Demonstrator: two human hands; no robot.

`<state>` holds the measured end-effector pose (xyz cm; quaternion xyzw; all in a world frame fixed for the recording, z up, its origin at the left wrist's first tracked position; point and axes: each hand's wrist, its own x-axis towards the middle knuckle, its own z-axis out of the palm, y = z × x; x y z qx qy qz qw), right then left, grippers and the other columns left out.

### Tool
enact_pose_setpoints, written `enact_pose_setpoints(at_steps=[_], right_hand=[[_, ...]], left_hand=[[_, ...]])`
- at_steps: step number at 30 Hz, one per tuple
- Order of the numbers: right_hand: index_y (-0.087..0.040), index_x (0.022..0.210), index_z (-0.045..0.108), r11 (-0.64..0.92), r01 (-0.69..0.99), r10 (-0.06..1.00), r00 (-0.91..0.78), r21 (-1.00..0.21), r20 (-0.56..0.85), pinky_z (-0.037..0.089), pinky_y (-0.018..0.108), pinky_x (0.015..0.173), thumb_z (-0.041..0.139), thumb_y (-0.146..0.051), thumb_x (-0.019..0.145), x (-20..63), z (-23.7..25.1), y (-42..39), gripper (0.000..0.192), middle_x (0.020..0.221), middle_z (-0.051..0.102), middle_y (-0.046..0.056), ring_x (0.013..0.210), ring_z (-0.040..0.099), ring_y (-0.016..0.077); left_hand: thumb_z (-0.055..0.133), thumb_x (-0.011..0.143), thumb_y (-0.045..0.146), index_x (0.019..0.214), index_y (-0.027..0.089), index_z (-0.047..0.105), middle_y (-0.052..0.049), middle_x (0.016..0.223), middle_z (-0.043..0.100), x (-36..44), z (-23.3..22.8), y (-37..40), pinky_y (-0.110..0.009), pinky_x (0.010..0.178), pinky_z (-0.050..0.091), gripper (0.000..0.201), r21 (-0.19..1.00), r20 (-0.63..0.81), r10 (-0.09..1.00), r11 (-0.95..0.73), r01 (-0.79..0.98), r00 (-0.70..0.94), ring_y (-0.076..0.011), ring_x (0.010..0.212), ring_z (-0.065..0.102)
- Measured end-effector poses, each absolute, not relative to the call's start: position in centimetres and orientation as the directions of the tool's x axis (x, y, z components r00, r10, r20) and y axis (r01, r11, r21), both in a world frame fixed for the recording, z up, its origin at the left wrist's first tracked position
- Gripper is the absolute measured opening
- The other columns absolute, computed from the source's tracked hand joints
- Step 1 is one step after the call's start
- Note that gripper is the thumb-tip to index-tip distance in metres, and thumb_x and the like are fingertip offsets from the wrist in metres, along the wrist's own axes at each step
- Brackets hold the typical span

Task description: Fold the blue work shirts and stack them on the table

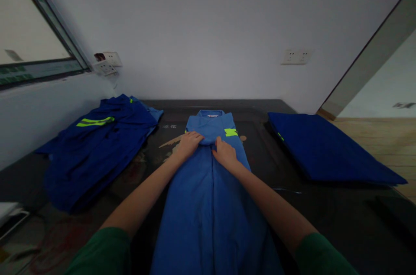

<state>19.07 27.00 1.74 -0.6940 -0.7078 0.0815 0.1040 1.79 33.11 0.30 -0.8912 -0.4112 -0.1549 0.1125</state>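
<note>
I see short sleeves (pixel 100 251) of plain dark green cloth; the forearms (pixel 149 192) below them are bare, and a tiny glint (pixel 223 141) on the right hand (pixel 225 152) is too small to make out.

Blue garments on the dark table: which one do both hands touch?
The middle garment, lighter blue, collar toward the wall: left hand and right hand lie on it. The darker clothes at left and darker cloth at right are untouched.
</note>
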Motion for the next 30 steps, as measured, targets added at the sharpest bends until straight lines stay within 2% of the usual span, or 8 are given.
enact_pose_setpoints(at_steps=[4, 7, 10, 12, 18, 23, 26, 30], right_hand=[[-0.019, 0.113, 0.046, 0.066, 0.969, 0.996, -0.052, -0.240, 0.067, 0.044, 0.031, 0.073, 0.041, -0.014, 0.090, 18.9, 1.0, 27.2, 0.024, 0.106, 0.065, 0.011, 0.094, 0.065, 0.0232], [-0.020, 0.109, 0.049, 0.085, 0.955, 0.994, -0.061, -0.284, 0.091, 0.042, 0.028, 0.070, 0.040, -0.011, 0.088, 19.4, 1.3, 27.4, 0.024, 0.099, 0.067, 0.009, 0.090, 0.065, 0.0217], [-0.021, 0.100, 0.051, 0.093, 0.911, 0.988, -0.035, -0.401, 0.148, 0.038, 0.026, 0.066, 0.046, -0.011, 0.082, 20.3, 1.7, 27.8, 0.021, 0.087, 0.066, 0.004, 0.082, 0.063, 0.0189], [-0.021, 0.094, 0.052, 0.135, 0.863, 0.976, -0.029, -0.487, 0.218, 0.037, 0.024, 0.064, 0.048, -0.010, 0.078, 21.0, 1.6, 28.0, 0.020, 0.080, 0.064, 0.001, 0.076, 0.060, 0.0171], [-0.021, 0.083, 0.051, 0.269, 0.683, 0.940, -0.034, -0.679, 0.339, 0.038, 0.023, 0.063, 0.047, -0.010, 0.071, 21.7, -0.2, 28.5, 0.017, 0.069, 0.055, -0.003, 0.066, 0.054, 0.0145], [-0.021, 0.080, 0.049, 0.328, 0.574, 0.924, -0.029, -0.750, 0.382, 0.039, 0.023, 0.063, 0.046, -0.010, 0.069, 21.4, -1.1, 28.8, 0.016, 0.068, 0.053, -0.003, 0.065, 0.053, 0.0142], [-0.021, 0.079, 0.048, 0.361, 0.534, 0.909, -0.021, -0.764, 0.415, 0.040, 0.023, 0.062, 0.046, -0.011, 0.070, 21.4, -1.1, 28.9, 0.014, 0.069, 0.054, -0.003, 0.065, 0.053, 0.0144], [-0.021, 0.082, 0.050, 0.355, 0.537, 0.908, -0.001, -0.765, 0.420, 0.041, 0.024, 0.063, 0.045, -0.012, 0.074, 21.5, -1.1, 28.7, 0.013, 0.072, 0.056, -0.002, 0.065, 0.054, 0.0143]], left_hand=[[0.049, 0.084, 0.006, 0.126, 0.020, 0.055, -0.009, 0.130, 0.057, 2.4, -1.4, 31.6, -0.042, 0.104, 0.034, 0.045, -0.128, 0.409, 0.594, -0.714, 0.688, 0.692, -0.0228, 0.120, 0.051], [0.051, 0.085, 0.010, 0.124, 0.019, 0.056, -0.009, 0.125, 0.061, 3.0, -1.6, 31.3, -0.043, 0.108, 0.030, 0.040, -0.148, 0.406, 0.543, -0.755, 0.639, 0.735, -0.0220, 0.118, 0.053], [0.050, 0.088, 0.012, 0.113, 0.020, 0.063, -0.007, 0.106, 0.069, 3.0, -1.7, 32.1, -0.039, 0.101, 0.036, 0.029, -0.133, 0.385, 0.572, -0.742, 0.657, 0.724, -0.0195, 0.100, 0.062], [0.050, 0.089, 0.013, 0.108, 0.021, 0.065, -0.006, 0.100, 0.071, 2.5, -1.7, 32.9, -0.038, 0.100, 0.038, 0.026, -0.124, 0.384, 0.586, -0.732, 0.669, 0.713, -0.0191, 0.095, 0.063], [0.052, 0.085, 0.011, 0.107, 0.019, 0.066, -0.008, 0.110, 0.068, 2.3, -1.1, 32.0, -0.040, 0.102, 0.036, 0.027, -0.076, 0.363, 0.620, -0.725, 0.685, 0.696, -0.0215, 0.106, 0.059], [0.058, 0.084, 0.021, 0.128, 0.014, 0.052, -0.012, 0.126, 0.059, 4.1, -1.1, 29.7, -0.035, 0.100, 0.041, 0.046, 0.095, 0.389, 0.661, -0.722, 0.685, 0.642, -0.0226, 0.115, 0.054], [0.054, 0.087, 0.021, 0.118, 0.014, 0.059, -0.011, 0.116, 0.063, 4.9, -1.5, 29.9, -0.033, 0.094, 0.045, 0.032, 0.183, 0.390, 0.731, -0.658, 0.731, 0.560, -0.0213, 0.108, 0.057], [0.050, 0.090, 0.020, 0.098, 0.017, 0.066, -0.007, 0.101, 0.065, 5.3, -1.7, 30.5, -0.029, 0.084, 0.048, 0.018, 0.188, 0.390, 0.756, -0.625, 0.758, 0.526, -0.0188, 0.096, 0.060]])
